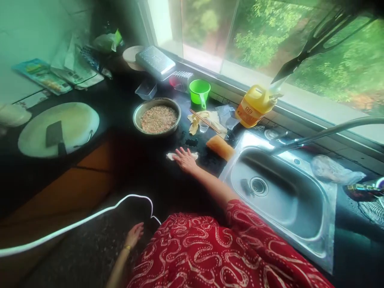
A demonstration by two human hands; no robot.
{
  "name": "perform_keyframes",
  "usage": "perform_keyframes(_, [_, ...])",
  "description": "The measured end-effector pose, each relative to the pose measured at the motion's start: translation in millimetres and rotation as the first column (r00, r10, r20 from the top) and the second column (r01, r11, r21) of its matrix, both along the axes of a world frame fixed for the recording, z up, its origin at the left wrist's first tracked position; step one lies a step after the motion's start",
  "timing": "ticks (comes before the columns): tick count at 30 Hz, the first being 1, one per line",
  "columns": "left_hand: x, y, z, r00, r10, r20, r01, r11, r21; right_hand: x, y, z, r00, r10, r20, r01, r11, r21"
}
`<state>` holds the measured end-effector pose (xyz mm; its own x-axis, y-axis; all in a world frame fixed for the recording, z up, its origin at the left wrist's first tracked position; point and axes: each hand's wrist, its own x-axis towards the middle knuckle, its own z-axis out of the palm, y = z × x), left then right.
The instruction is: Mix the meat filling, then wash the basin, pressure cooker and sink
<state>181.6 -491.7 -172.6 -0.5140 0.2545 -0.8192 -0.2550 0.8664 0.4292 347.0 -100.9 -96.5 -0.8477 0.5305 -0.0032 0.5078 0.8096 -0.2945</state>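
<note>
My right hand (pixel 185 160) lies flat with spread fingers on a small white cloth (pixel 171 156), pressing it against the black countertop (pixel 150 168). Parts of the cloth stick out on both sides of the hand. Down at the lower left, my left hand (pixel 135 235) hangs beside my body, its fingers loosely extended and nothing visible in it. Just behind the right hand is a wet dark patch (pixel 192 142) on the counter. An orange sponge-like block (pixel 220 147) lies to its right, by the sink. A metal bowl of minced filling (pixel 159 117) stands farther back on the left.
A steel sink (pixel 279 196) with a faucet (pixel 324 130) is at right. Behind are a yellow detergent jug (pixel 253 106), a green cup (pixel 199 92), and chopsticks (pixel 207 121) on a yellowish cloth (pixel 195 122). At left sits a round board (pixel 75 124) with a cleaver (pixel 55 134). A white cord (pixel 75 226) hangs below.
</note>
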Motion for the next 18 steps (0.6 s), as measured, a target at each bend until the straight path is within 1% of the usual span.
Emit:
perform_keyframes(1, [-19.7,13.4,-1.6,0.999,-0.05,-0.003,0.05,0.999,-0.001,-18.4,6.2,-0.2,0.984,-0.179,-0.001,0.179,0.984,0.0])
perform_keyframes(2, [-39.9,27.9,-1.8,0.995,-0.103,-0.008,0.103,0.995,-0.001,-33.3,14.3,0.4,0.941,-0.338,0.007,0.338,0.941,-0.005])
perform_keyframes(3, [-60.0,43.5,-0.6,0.987,-0.158,-0.018,0.158,0.987,0.008,-43.4,23.4,1.6,0.882,-0.471,0.024,0.472,0.882,-0.011])
perform_keyframes(4, [-79.4,60.1,1.7,0.977,-0.209,-0.03,0.21,0.977,0.022,-48.2,32.6,3.4,0.816,-0.576,0.05,0.578,0.816,-0.016])
perform_keyframes(6, [-113.7,95.9,8.4,0.952,-0.3,-0.053,0.303,0.951,0.064,-41.8,46.8,8.0,0.694,-0.712,0.109,0.717,0.696,-0.017])
perform_keyframes(7, [-127.3,115.1,12.4,0.936,-0.345,-0.063,0.35,0.933,0.086,-32.6,50.0,10.6,0.645,-0.752,0.136,0.76,0.65,-0.012])
perform_keyframes(8, [-138.1,135.3,17.0,0.915,-0.397,-0.075,0.403,0.909,0.105,-21.2,50.0,13.5,0.607,-0.779,0.158,0.789,0.614,-0.006])
perform_keyframes(9, [-145.3,156.5,22.5,0.883,-0.46,-0.091,0.468,0.875,0.126,-9.2,47.0,16.5,0.582,-0.793,0.178,0.806,0.592,-0.002])
perform_keyframes(10, [-148.7,178.8,29.4,0.837,-0.533,-0.122,0.546,0.823,0.154,2.4,41.8,19.5,0.576,-0.795,0.193,0.81,0.586,-0.001])
perform_keyframes(11, [-147.7,202.4,38.2,0.774,-0.609,-0.171,0.633,0.75,0.192,12.8,35.4,22.5,0.589,-0.782,0.201,0.799,0.601,-0.002])
perform_keyframes(12, [-142.0,227.1,49.2,0.696,-0.678,-0.237,0.718,0.654,0.236,21.8,29.1,25.1,0.63,-0.75,0.2,0.766,0.642,-0.005])
perform_keyframes(13, [-131.5,252.7,62.5,0.603,-0.731,-0.319,0.797,0.533,0.286,29.7,23.7,27.1,0.694,-0.695,0.188,0.709,0.705,-0.008])
perform_keyframes(14, [-115.9,278.8,77.8,0.508,-0.755,-0.414,0.857,0.395,0.33,36.7,19.9,28.3,0.766,-0.62,0.167,0.63,0.777,-0.008])
perform_keyframes(15, [-95.5,305.1,94.3,0.407,-0.753,-0.517,0.901,0.237,0.363,43.2,18.0,28.5,0.837,-0.528,0.142,0.534,0.846,-0.004])
perform_keyframes(16, [-70.6,331.1,111.0,0.3,-0.724,-0.621,0.923,0.056,0.381,49.1,17.9,27.5,0.895,-0.43,0.117,0.433,0.901,0.0])
perform_keyframes(17, [-42.1,356.2,126.8,0.206,-0.664,-0.718,0.924,-0.11,0.366,54.1,19.2,25.3,0.935,-0.342,0.096,0.344,0.939,-0.001])
perform_keyframes(18, [-10.9,380.2,140.6,0.11,-0.59,-0.8,0.911,-0.262,0.318,57.8,21.4,22.1,0.957,-0.278,0.078,0.279,0.96,-0.007])
